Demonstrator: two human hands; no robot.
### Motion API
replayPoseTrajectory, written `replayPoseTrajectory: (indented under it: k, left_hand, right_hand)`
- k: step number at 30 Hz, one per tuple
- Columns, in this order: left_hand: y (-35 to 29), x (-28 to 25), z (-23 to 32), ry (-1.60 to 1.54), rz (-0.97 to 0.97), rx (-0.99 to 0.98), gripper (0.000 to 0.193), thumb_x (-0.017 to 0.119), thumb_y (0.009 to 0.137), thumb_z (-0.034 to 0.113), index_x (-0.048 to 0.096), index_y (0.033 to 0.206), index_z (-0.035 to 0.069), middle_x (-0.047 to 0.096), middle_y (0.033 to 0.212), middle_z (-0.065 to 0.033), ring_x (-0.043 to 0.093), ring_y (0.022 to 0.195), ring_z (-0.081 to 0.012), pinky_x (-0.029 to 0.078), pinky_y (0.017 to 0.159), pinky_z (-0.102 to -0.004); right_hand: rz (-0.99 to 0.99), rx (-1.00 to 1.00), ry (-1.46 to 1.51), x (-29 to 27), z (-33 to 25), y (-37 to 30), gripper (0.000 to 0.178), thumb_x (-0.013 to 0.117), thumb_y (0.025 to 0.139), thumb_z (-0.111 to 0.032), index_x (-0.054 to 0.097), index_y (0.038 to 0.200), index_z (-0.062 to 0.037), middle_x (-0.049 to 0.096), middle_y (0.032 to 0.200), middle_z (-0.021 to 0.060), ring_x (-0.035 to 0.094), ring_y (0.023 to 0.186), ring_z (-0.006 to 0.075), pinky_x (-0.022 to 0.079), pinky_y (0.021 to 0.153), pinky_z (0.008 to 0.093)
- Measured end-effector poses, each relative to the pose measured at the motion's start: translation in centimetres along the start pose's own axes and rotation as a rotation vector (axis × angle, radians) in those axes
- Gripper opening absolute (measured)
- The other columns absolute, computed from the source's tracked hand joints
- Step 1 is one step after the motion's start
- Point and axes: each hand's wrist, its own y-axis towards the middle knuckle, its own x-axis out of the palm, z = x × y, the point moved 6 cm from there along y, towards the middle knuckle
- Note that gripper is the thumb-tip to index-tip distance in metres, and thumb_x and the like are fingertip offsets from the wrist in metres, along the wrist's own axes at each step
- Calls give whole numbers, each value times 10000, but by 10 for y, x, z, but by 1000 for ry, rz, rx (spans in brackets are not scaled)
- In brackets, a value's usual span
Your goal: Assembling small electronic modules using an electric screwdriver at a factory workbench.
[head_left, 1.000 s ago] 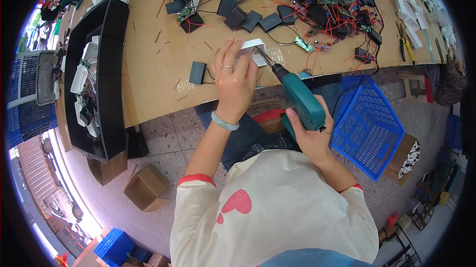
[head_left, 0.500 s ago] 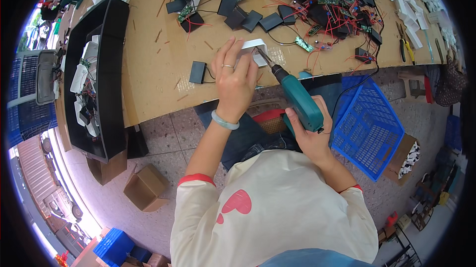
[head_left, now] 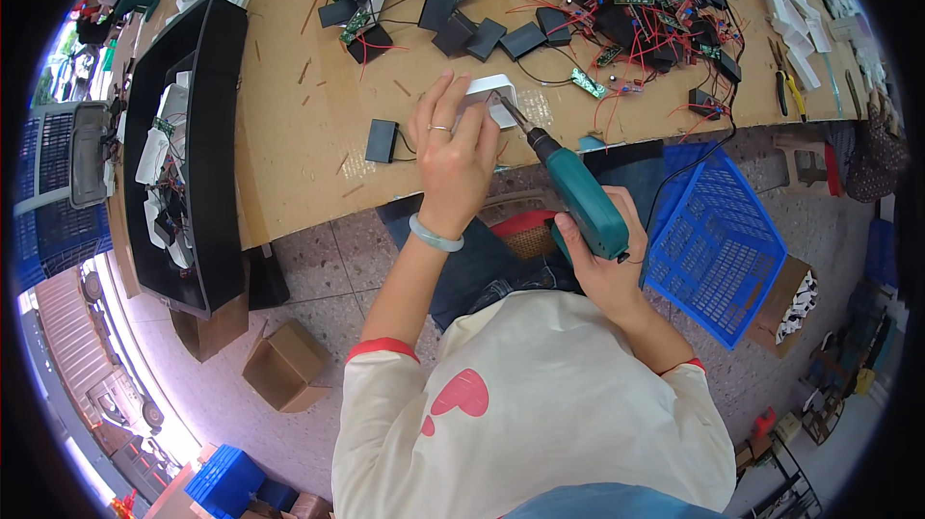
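Observation:
My left hand (head_left: 455, 160) steadies a white plastic case (head_left: 497, 84) on the cardboard-covered table, its fingers bent over the case's left side and hiding much of the inside. In my right hand (head_left: 611, 276) is a green power screwdriver (head_left: 584, 193), gripped round its rear end. Its bit slants forward and left into the case; the exact spot its tip touches is too small to make out. Just left of my left hand lies a small black box (head_left: 382, 140), with a thin black lead running under the hand.
A black tray (head_left: 214, 143) of white cases and wired parts stands at left. Black boxes, green circuit boards (head_left: 588, 83) and red wires pile up at the back. Pliers (head_left: 792, 90) lie at right. A blue crate (head_left: 718, 244) sits below the table edge.
Both hands, the case and the screwdriver keep nearly the same place. The view has shifted very slightly; nothing has been let go or picked up.

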Motion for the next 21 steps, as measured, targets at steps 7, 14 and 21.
replayPoseTrajectory:
  k: [7, 14, 21]
  left_hand:
    - [1, 0, 0, 7, 1, 3, 113, 771, 827, 24, 739, 933, 2, 676, 1340, -127, 593, 1319, -354, 458, 1065, -479]
    - [0, 0, -1, 11, 1, 6, 111, 771, 830, 30, 740, 933, 5, 676, 1337, -123, 588, 1327, -352, 456, 1067, -476]
    - [3, -3, 3, 52, 3, 5, 91, 785, 831, 4, 753, 915, 19, 701, 1292, -120, 622, 1302, -357, 509, 1043, -439]
  right_hand:
    - [-1, 4, 7, 1, 1, -1, 239, 850, 861, -33, 643, 963, 29, 644, 990, 156, 638, 866, 286, 524, 747, 355]
    - [-12, -25, -14, 1, 0, -1, 233, 848, 864, -31, 646, 966, 27, 644, 995, 150, 639, 865, 279, 523, 744, 353]
    - [-12, 22, 16, 1, 1, -2, 228, 845, 870, -34, 650, 972, 26, 644, 1001, 150, 640, 866, 277, 522, 745, 352]
